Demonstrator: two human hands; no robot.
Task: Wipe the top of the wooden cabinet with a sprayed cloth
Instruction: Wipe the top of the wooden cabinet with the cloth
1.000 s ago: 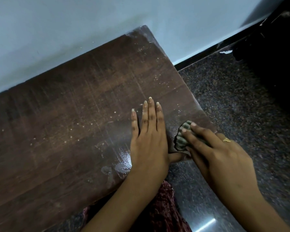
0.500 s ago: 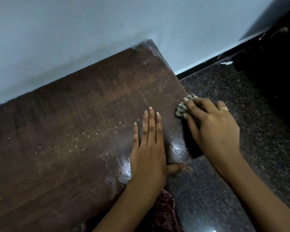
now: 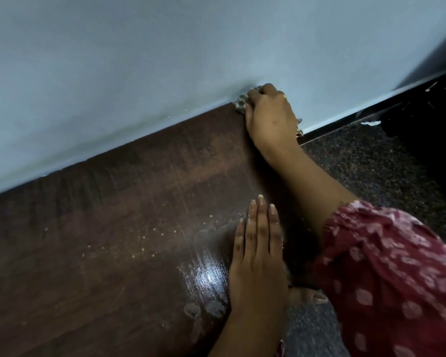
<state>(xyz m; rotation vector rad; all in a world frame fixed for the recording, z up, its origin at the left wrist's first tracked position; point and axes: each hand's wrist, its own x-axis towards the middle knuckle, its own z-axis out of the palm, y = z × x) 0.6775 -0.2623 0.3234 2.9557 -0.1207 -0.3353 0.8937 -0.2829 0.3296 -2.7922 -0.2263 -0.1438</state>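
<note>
Your right hand (image 3: 269,119), gripping the bunched cloth (image 3: 240,104), has swept along the right edge of the cabinet top (image 3: 113,228) to its far corner at the wall (image 3: 165,60). Your left hand (image 3: 258,264) stays flat, fingers straight. Speckled wood leftward likely awaits wiping.

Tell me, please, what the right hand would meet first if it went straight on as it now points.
Probably the pale wall: the right hand, gripping the cloth on the cabinet top, points at that wall, which the cloth seems to touch.
</note>
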